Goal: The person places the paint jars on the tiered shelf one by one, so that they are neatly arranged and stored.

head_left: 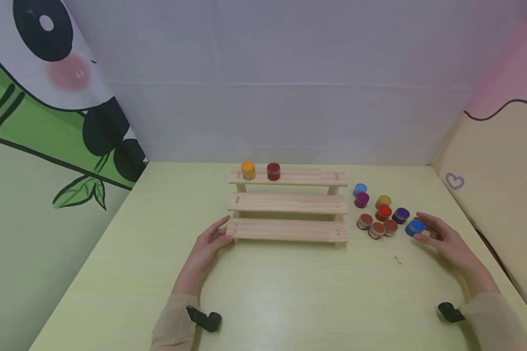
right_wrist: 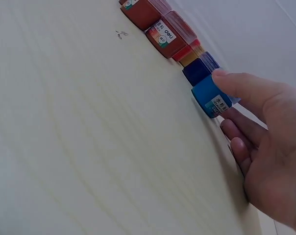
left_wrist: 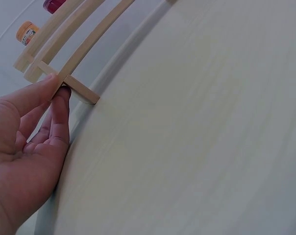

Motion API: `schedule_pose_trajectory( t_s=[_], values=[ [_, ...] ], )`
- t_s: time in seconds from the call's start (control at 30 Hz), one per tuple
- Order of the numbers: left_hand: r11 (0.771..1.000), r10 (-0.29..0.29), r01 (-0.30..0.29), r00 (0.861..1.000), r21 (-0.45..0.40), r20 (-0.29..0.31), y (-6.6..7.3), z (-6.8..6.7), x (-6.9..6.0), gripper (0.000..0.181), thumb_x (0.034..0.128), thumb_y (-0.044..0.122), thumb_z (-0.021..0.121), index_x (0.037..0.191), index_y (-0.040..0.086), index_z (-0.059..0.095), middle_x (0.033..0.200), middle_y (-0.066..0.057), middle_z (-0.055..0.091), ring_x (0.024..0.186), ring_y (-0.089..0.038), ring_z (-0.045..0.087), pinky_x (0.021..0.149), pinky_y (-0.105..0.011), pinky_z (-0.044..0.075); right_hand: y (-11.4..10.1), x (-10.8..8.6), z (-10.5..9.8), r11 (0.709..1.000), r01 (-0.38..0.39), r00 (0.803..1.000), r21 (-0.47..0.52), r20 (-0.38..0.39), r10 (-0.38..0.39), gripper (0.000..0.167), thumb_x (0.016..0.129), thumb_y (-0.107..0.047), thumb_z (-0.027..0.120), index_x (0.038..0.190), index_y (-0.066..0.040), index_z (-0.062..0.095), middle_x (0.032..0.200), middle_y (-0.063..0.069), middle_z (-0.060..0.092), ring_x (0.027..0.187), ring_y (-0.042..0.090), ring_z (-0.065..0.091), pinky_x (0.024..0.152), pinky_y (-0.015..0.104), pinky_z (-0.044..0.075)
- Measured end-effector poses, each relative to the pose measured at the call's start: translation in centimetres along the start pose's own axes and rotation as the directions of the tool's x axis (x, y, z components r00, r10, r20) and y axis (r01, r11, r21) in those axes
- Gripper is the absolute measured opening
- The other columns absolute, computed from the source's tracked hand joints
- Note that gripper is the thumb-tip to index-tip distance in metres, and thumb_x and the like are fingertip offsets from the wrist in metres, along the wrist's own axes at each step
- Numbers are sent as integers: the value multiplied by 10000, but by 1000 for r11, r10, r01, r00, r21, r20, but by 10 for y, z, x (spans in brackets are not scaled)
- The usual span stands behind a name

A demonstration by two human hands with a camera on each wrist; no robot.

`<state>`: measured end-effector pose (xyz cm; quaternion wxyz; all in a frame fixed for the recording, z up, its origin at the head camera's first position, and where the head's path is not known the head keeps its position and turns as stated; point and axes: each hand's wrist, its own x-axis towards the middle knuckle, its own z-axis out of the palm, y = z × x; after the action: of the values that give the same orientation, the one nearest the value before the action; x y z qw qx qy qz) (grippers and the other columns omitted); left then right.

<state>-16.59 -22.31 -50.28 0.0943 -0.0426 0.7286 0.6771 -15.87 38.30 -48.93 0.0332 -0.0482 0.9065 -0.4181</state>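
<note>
A three-step wooden display rack [head_left: 287, 229] stands on the table. My left hand [head_left: 209, 242] pinches the left end of its lowest board, with the thumb on top in the left wrist view [left_wrist: 35, 142]. Over at the right, my right hand [head_left: 450, 241] holds a blue paint jar [head_left: 415, 228] between thumb and fingers. That jar appears upright on the tabletop in the right wrist view [right_wrist: 210, 95], its label partly showing. Two more paint jars, an orange one [head_left: 248, 170] and a dark red one [head_left: 273, 171], sit on the rack's top board.
Several paint jars cluster between the rack and my right hand: brown [head_left: 376, 230], red [head_left: 383, 212], purple [head_left: 400, 215], magenta [head_left: 361, 200], yellow [head_left: 383, 202] and light blue [head_left: 359, 190]. Small dark marks [head_left: 397, 260] lie on the table in front of them. Printed cloth walls enclose the table.
</note>
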Motion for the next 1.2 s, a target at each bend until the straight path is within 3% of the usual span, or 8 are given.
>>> schedule_pose_trajectory(
  t_s=[0.07,0.13,0.23,0.3,0.83,1.2],
  values=[
    [1000,4,-4,1000,5,2,0,0,0,592,944,159,665,1489,233,445,1252,-118,631,1033,-52,631,906,-191,487,0,1,1,1000,-8,1000,-10,-16,8,647,988,-327,600,1534,-106,332,1476,130,454,1043,-242,320,813,6,321],
    [1000,7,-7,1000,8,-1,0,-1,0,592,942,157,668,1486,233,448,1245,-115,633,1021,-50,637,901,-190,491,0,2,2,1000,-23,999,-12,-31,23,632,983,-338,608,1516,-101,368,1366,-43,519,1024,-232,353,800,23,339],
    [1000,13,-13,1000,11,-7,0,-1,1,590,940,156,671,1483,234,453,1221,-101,636,1002,-49,643,892,-191,497,-1,4,3,999,-40,998,-7,-54,40,617,975,-343,620,1493,-85,405,1201,-311,457,979,-231,409,781,38,366],
    [1000,14,-14,1000,10,-7,0,-1,2,584,939,151,670,1477,238,460,1200,-86,638,995,-51,644,887,-192,500,-2,4,4,999,-53,997,7,-61,53,606,972,-342,624,1478,-75,424,1125,-391,416,945,-227,442,770,47,383],
    [1000,16,-16,1000,4,-4,3,-1,0,584,941,128,661,1479,230,458,1207,-85,642,991,-39,647,883,-186,501,-6,-2,8,995,-74,994,69,-81,79,548,972,-331,626,1437,-82,478,1012,-376,523,873,-136,540,752,65,418],
    [1000,5,-5,1000,-10,-6,2,0,-1,581,938,124,666,1474,227,466,1115,-8,638,971,-45,638,878,-190,502,-2,-2,11,994,-79,991,76,-102,87,546,968,-332,633,1425,-72,490,997,-363,541,864,-121,547,751,66,418]
  ],
)
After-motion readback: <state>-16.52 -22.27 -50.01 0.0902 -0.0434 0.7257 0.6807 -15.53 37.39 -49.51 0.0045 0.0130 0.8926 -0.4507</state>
